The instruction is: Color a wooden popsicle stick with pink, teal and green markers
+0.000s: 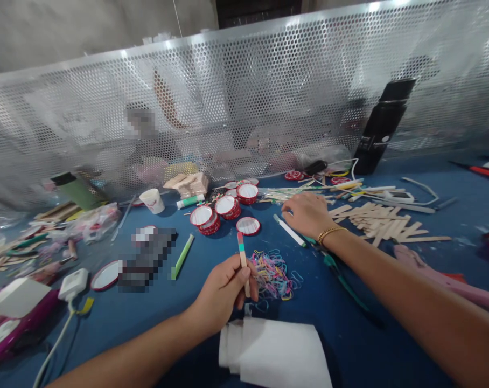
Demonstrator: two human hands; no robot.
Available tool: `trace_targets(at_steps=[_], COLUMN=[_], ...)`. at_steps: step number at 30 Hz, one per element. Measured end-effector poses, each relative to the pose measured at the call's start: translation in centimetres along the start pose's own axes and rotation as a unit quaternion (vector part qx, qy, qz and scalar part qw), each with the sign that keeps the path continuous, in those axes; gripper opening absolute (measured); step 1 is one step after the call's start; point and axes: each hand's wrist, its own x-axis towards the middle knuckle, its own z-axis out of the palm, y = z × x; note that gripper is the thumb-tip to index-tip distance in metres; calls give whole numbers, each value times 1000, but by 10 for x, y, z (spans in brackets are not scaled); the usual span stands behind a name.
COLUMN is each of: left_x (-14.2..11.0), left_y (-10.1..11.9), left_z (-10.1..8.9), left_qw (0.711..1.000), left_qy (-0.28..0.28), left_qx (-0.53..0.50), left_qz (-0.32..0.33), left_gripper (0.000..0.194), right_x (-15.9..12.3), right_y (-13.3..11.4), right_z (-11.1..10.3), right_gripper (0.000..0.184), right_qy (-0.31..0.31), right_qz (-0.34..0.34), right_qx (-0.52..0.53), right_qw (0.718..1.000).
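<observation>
My left hand (224, 291) is closed round a wooden craft stick (243, 258) with red and green paint at its top end, held upright over the blue table (333, 318). Just right of it lies a heap of coloured rubber bands (273, 274). My right hand (307, 214) reaches forward, fingers curled palm-down on the table by a white marker (288, 230) and a spread of plain wooden sticks (384, 222). What its fingers hold is hidden. A gold bracelet (330, 233) circles that wrist.
Red-rimmed round lids (217, 211) cluster at the centre, a green stick (182, 256) beside them. A white paper roll (274, 353) lies at the near edge. A perforated metal screen (244, 102) walls the far side, a black bottle (379, 126) leaning on it. A white charger (72, 284) and clutter fill the left.
</observation>
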Motion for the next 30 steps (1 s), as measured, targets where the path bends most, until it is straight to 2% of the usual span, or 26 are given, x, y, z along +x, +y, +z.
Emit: trace_targets(at_steps=[5,11,15,19,22,24,25,26,28,30], left_x=[0,0,1,0,-1,-1,-1,-1,-2,-2], left_y=[1,1,3,4,5,5,6,6,7,7], left_z=[1,-1,-1,1,1,1,1,1,1,2], left_qw=[1000,1000,1000,1000,999,999,999,998,998,998], left_qy=[0,-2,1,-3,-3,-2,-1,-1,-1,4], left_qx=[0,0,-10,-20,-29,-32,-33,-33,-34,-34], left_qz=[-3,-3,-8,-12,-26,-37,-42,-46,-49,-45], left_gripper=[33,32,33,36,37,38,38,38,39,40], right_x=[-16,-23,-23,-26,-31,-37,-41,-47,-61,-78], right_y=[-11,-20,-18,-9,1,4,3,0,-11,-26], right_z=[-11,-11,-19,-37,-51,-57,-59,-61,-63,-63], right_gripper=[35,33,33,29,24,27,29,31,30,24], right_qy=[-32,-76,-110,-130,-114,-74,-35,-16,-37,-48], right_qz=[-2,12,24,30,39,33,17,1,-47,-57], right_qx=[-33,-49,-39,-20,2,38,130,234,431,546], right_qw=[999,996,993,991,993,996,991,972,900,834])
